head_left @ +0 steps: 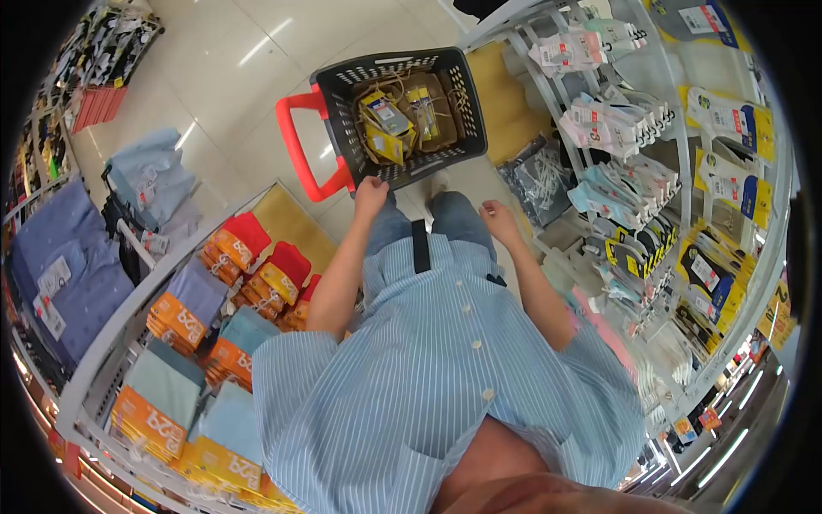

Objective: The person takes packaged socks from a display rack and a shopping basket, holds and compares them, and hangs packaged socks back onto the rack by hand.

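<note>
My left hand [371, 195] hangs in front of my thigh, close to the near corner of a black shopping basket [342, 77]. Its fingers are loosely curled with nothing visible in them; whether they touch the rim I cannot tell. My right hand [499, 219] hangs at the other thigh, its fingers slightly apart and holding nothing. The basket has a red handle [301, 150] on its left side. Inside lie yellow-labelled packages [387, 120] and a brown paper bag [443, 111] with string handles.
On the left, a white rack holds folded textiles with orange price labels [180, 321], and blue folded cloth [68, 265] lies beyond. Socks [599, 124] and yellow-tagged packs [728, 120] hang on the right rack. A plastic-wrapped dark bundle [541, 184] sits by its base. Pale tiles [205, 51] cover the floor.
</note>
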{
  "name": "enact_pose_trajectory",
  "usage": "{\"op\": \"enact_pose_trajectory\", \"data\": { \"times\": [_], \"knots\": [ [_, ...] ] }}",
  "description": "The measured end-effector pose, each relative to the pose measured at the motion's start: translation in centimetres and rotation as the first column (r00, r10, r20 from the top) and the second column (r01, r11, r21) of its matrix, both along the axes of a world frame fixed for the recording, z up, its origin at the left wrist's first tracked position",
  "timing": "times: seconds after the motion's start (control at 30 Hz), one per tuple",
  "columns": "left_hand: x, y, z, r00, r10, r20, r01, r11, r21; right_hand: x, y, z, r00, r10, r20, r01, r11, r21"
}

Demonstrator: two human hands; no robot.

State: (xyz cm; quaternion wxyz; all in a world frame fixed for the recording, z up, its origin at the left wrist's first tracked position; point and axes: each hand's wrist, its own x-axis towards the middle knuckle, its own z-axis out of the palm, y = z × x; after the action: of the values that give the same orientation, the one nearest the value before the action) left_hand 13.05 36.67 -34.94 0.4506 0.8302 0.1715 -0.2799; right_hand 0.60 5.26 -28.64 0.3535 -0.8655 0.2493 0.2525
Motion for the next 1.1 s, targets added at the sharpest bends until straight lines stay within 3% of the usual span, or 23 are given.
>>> {"op": "enact_pose_trajectory", "data": {
  "times": [0.23, 0.33, 0.37, 0.43, 0.57, 0.67, 0.7, 0.8, 0.83, 0.93, 0.97, 1.03, 1.1],
  "knots": [
    [0.4, -1.7, -5.3, 0.985, -0.158, 0.072, 0.124, 0.931, 0.344, 5.0, 1.2, -9.5, 0.989, 0.004, -0.145, -0.008, 0.999, -0.031],
    [-0.6, -2.1, -7.4, 0.972, -0.214, 0.099, 0.161, 0.910, 0.383, 8.1, 1.8, -13.1, 0.998, 0.046, 0.043, -0.042, 0.994, -0.099],
    [-1.0, -2.0, -7.9, 0.961, -0.237, 0.141, 0.164, 0.902, 0.400, 9.6, 2.0, -14.0, 0.999, -0.027, 0.034, 0.028, 0.998, -0.049],
    [-0.2, -2.7, -9.1, 0.939, -0.289, 0.185, 0.183, 0.878, 0.442, 13.9, 1.0, -17.7, 0.999, 0.027, 0.032, -0.025, 0.997, -0.068],
    [0.9, -3.8, -8.3, 0.925, -0.328, 0.192, 0.181, 0.824, 0.537, 19.4, 0.9, -22.6, 0.978, 0.064, -0.197, -0.076, 0.996, -0.055],
    [1.2, -4.6, -8.5, 0.920, -0.222, 0.322, 0.019, 0.847, 0.531, 22.2, 0.7, -30.9, 0.963, 0.058, -0.262, -0.073, 0.996, -0.050],
    [1.7, -4.9, -8.5, 0.932, -0.193, 0.308, 0.000, 0.848, 0.530, 21.4, -0.6, -39.0, 0.909, 0.237, -0.344, -0.256, 0.966, -0.010],
    [1.5, -4.6, -9.5, 0.929, -0.198, 0.312, -0.009, 0.832, 0.555, 23.2, 0.7, -42.2, 0.887, 0.214, -0.409, -0.268, 0.960, -0.080],
    [1.7, -5.0, -10.2, 0.935, -0.182, 0.303, -0.014, 0.838, 0.545, 24.0, 1.0, -42.6, 0.891, 0.212, -0.402, -0.261, 0.963, -0.072],
    [2.4, -5.0, -9.8, 0.954, -0.172, 0.247, 0.013, 0.844, 0.536, 23.7, 0.2, -51.0, 0.897, 0.361, -0.254, -0.389, 0.919, -0.067],
    [2.5, -4.9, -9.8, 0.959, -0.172, 0.226, 0.026, 0.845, 0.534, 24.4, -0.6, -52.3, 0.916, 0.352, -0.194, -0.329, 0.934, 0.142],
    [2.7, -4.8, -9.6, 0.965, -0.178, 0.193, 0.052, 0.850, 0.525, 23.2, -1.4, -58.9, 0.871, 0.429, -0.241, -0.455, 0.888, -0.063],
    [2.8, -4.9, -9.5, 0.968, -0.186, 0.170, 0.073, 0.855, 0.514, 24.0, -0.8, -62.6, 0.924, 0.284, -0.255, -0.330, 0.930, -0.161]
  ]
}}
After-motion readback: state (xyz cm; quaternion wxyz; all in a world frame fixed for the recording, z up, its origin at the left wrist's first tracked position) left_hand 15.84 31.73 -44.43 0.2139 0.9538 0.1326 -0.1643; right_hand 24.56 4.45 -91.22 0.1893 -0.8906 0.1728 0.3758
